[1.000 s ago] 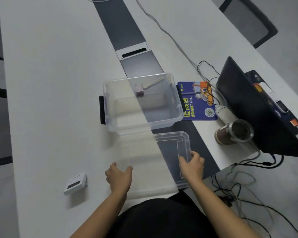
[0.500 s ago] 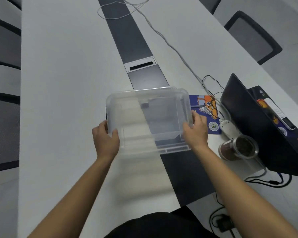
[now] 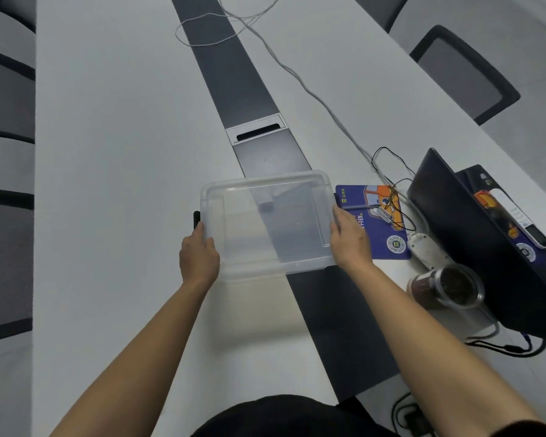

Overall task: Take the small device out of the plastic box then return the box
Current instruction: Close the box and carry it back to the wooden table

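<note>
A clear plastic box (image 3: 267,261) sits on the white table (image 3: 123,152) over the dark centre strip, with its clear lid (image 3: 234,222) lying on top. A small object with a stick shows faintly through the lid near the far side. My left hand (image 3: 198,258) grips the lid's left edge, beside a black latch (image 3: 196,218). My right hand (image 3: 349,236) holds the lid's right edge. The small white device is out of view.
A blue mouse pad (image 3: 380,230) with cables lies right of the box. Further right stand a dark open laptop (image 3: 473,234), a white mouse (image 3: 427,249) and a jar of dark contents (image 3: 448,287). A cable port (image 3: 256,131) sits in the strip. Chairs line both sides.
The lid was picked up from the near table and carried onto the box; it now rests lower on the rim. My view has tilted up, so the white device left the frame.
</note>
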A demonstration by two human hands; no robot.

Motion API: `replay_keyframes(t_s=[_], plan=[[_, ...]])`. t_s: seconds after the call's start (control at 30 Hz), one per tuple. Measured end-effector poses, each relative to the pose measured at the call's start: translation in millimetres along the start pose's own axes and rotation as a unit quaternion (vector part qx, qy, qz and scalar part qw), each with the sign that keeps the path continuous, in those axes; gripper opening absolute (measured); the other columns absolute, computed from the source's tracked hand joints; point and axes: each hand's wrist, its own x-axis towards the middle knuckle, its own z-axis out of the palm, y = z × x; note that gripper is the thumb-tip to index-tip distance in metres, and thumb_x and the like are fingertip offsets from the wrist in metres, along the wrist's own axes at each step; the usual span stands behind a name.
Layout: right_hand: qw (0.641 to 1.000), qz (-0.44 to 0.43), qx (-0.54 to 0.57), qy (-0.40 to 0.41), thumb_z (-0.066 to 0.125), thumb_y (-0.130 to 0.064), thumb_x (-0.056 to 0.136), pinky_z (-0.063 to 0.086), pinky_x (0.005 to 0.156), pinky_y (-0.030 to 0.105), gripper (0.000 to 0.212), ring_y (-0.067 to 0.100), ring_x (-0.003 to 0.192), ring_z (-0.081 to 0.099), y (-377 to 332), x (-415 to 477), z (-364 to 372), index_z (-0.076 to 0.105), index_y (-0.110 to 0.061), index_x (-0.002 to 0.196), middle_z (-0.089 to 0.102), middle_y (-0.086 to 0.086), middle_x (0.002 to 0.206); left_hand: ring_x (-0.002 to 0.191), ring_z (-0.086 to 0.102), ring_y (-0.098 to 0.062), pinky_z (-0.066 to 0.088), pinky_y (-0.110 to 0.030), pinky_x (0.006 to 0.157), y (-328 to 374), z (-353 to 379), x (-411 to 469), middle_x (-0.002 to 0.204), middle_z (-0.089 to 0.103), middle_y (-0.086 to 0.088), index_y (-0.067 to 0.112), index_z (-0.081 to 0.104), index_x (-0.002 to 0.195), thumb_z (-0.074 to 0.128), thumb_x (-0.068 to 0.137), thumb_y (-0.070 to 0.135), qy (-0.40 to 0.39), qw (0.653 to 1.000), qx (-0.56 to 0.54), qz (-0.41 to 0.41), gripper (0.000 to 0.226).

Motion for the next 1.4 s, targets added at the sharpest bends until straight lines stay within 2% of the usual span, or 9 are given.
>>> replay_keyframes(t_s=[0.2,0.5,0.67,0.73,0.8,0.87,0.97,1.17,1.4], plan=[[0.999,-0.005,0.012,0.032,0.042,-0.027,0.104,0.032,0.095,0.018,0.048,0.019,0.139,0.041,17.7,-40.5,6.9,0.042,-0.014,0.15,0.046,0.001,0.152,0.107,0.055,-0.031,0.037,-0.029,0.086,-18.3,1.0,-37.9,0.128,0.054,-0.019,0.018,0.036,0.156,0.04,0.105,0.016,0.006,1.0,0.001,0.029,0.052],[0.999,0.01,-0.012,0.05,0.052,-0.028,0.098,0.036,0.096,0.027,0.048,0.02,0.131,0.044,48.0,-114.8,-3.9,0.049,-0.023,0.146,0.046,0.003,0.144,0.121,0.048,-0.029,0.037,-0.031,0.095,-65.3,-5.0,-102.9,0.125,0.053,-0.014,0.018,0.048,0.149,0.053,0.101,0.02,0.022,0.999,-0.016,0.04,0.048],[0.961,0.221,0.16,-0.04,0.067,-0.05,0.085,0.032,0.114,0.046,0.093,0.031,0.143,0.036,54.4,-96.3,-8.6,0.019,-0.018,0.158,0.034,0.011,0.158,0.145,0.034,-0.029,0.032,-0.045,0.115,-63.2,-15.0,-94.4,0.158,0.037,-0.011,0.023,0.027,0.158,0.062,0.095,0.044,-0.048,0.974,-0.166,-0.149,0.075],[0.924,0.281,0.246,-0.081,0.074,-0.071,0.064,0.039,0.111,0.048,0.113,0.03,0.135,0.048,58.8,-88.2,-8.9,0.03,-0.017,0.154,0.046,0.008,0.152,0.142,0.041,-0.03,0.035,-0.046,0.113,-59.4,-15.0,-91.4,0.157,0.04,-0.01,0.018,0.021,0.159,0.064,0.092,0.048,-0.071,0.95,-0.223,-0.207,0.086],[0.931,0.26,0.244,-0.077,0.077,-0.073,0.058,0.045,0.106,0.045,0.113,0.028,0.127,0.056,59.0,-88.1,-9.4,0.04,-0.017,0.149,0.055,0.007,0.144,0.132,0.05,-0.032,0.042,-0.045,0.108,-60.4,-12.2,-91.3,0.143,0.051,-0.009,0.013,0.026,0.158,0.068,0.089,0.047,-0.049,0.966,-0.18,-0.179,0.088],[0.952,0.221,0.207,-0.038,0.076,-0.057,0.074,0.045,0.1,0.038,0.095,0.028,0.125,0.056,55.6,-90.8,-10.6,0.037,-0.016,0.151,0.056,0.007,0.139,0.118,0.057,-0.033,0.048,-0.046,0.1,-61.8,-10.7,-91.2,0.127,0.056,-0.01,0.011,0.036,0.153,0.072,0.082,0.053,-0.023,0.981,-0.129,-0.143,0.09],[0.969,0.185,0.162,-0.023,0.074,-0.069,0.066,0.047,0.103,0.046,0.102,0.028,0.129,0.052,49.0,-94.8,-7.8,0.041,-0.018,0.148,0.053,0.006,0.139,0.1,0.063,-0.035,0.056,-0.045,0.084,-56.9,-9.4,-92.3,0.113,0.06,-0.016,0.017,0.062,0.12,0.075,0.059,0.077,-0.026,0.99,-0.091,-0.105,0.087],[0.98,0.154,0.125,-0.025,0.078,-0.067,0.063,0.048,0.083,0.033,0.089,0.021,0.102,0.058,43.0,-103.6,0.6,0.051,-0.015,0.131,0.061,0.005,0.121,0.112,0.058,-0.024,0.052,-0.046,0.093,-43.4,-2.9,-103.0,0.124,0.057,0.0,0.018,0.048,0.131,0.085,0.048,0.066,-0.022,0.995,-0.071,-0.067,0.103],[0.991,0.121,0.048,0.014,0.071,-0.072,0.066,0.049,0.089,0.038,0.086,0.029,0.113,0.06,39.7,-106.3,-0.5,0.054,-0.014,0.128,0.062,0.007,0.124,0.114,0.055,-0.026,0.047,-0.04,0.09,-43.8,4.0,-108.7,0.121,0.056,-0.003,0.014,0.048,0.13,0.087,0.062,0.053,0.013,0.997,-0.061,-0.05,0.088]])
